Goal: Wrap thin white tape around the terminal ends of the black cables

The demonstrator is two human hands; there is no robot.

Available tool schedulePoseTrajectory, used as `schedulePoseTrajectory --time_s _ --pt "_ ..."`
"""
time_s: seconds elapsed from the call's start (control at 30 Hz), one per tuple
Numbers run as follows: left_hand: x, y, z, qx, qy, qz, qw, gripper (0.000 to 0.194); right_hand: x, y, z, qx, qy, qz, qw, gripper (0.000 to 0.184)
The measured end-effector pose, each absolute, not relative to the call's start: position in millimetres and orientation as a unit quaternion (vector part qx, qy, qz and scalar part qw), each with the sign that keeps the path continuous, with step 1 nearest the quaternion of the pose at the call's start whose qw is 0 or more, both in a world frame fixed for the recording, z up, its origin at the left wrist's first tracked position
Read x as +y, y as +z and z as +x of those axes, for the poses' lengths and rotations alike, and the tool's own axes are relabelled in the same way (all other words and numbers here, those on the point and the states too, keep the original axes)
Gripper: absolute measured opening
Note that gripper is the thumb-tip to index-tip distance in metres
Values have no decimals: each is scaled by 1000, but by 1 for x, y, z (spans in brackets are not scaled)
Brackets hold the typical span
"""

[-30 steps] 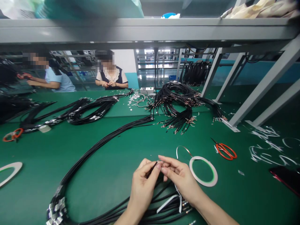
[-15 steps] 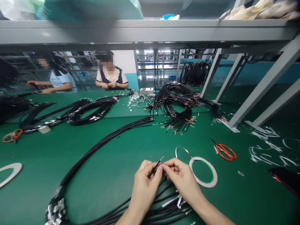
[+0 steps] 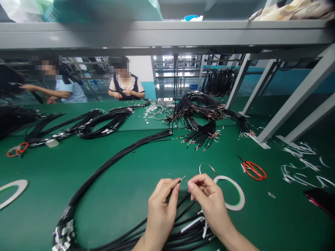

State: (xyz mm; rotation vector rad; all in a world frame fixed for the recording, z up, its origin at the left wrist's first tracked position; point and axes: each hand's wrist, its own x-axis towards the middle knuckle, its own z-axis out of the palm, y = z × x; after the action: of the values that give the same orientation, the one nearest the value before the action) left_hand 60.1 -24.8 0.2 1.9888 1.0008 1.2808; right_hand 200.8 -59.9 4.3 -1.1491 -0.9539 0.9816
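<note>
My left hand (image 3: 161, 205) pinches the end of a thin black wire (image 3: 177, 183) whose small metal terminal sticks out past the fingertips. My right hand (image 3: 208, 198) is closed in a pinch just right of that tip, a small gap apart from it; what its fingers hold is too small to name. Beneath both hands lies a long bundle of black wires (image 3: 104, 167) with white tape strips (image 3: 192, 223) near my wrists. A white tape roll (image 3: 239, 195) lies flat just right of my right hand.
Orange-handled scissors (image 3: 253, 169) lie to the right, another pair (image 3: 16, 150) far left. Heaps of black terminal-tipped wires (image 3: 201, 118) fill the far green table (image 3: 131, 164). Two people sit across. Grey shelf struts (image 3: 295, 97) slant down at right. White tape scraps (image 3: 298, 167) lie there.
My hands have drawn slightly apart; the right fingertips no longer touch the wire end held by the left. The view shifted a little rightward.
</note>
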Motion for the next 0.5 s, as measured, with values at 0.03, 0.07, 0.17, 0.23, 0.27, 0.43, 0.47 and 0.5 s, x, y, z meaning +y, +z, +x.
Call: schedulePoseTrajectory --time_s 0.03,0.07,0.17,0.23,0.27,0.43,0.47,0.5 --pt "-25 -1 60 373 484 741 279 23 -61 4 200 -418 432 -500 623 16" --pt "-25 -1 61 374 489 739 274 22 -61 4 200 -419 439 -500 618 16" --pt "-26 -1 61 382 495 736 261 21 -62 5 199 -415 459 -499 607 17" --pt "-26 -2 62 386 495 737 249 20 -62 6 198 -410 468 -496 606 17" --pt "-26 -2 62 385 495 739 244 20 -62 6 197 -406 472 -492 609 17" --pt "-28 -8 64 378 501 749 214 26 -60 10 196 -367 494 -490 618 19" --pt "-28 -9 64 377 504 749 207 26 -60 10 196 -359 497 -492 618 19" --pt "-28 -10 65 375 505 750 202 26 -60 10 196 -351 501 -494 618 20"
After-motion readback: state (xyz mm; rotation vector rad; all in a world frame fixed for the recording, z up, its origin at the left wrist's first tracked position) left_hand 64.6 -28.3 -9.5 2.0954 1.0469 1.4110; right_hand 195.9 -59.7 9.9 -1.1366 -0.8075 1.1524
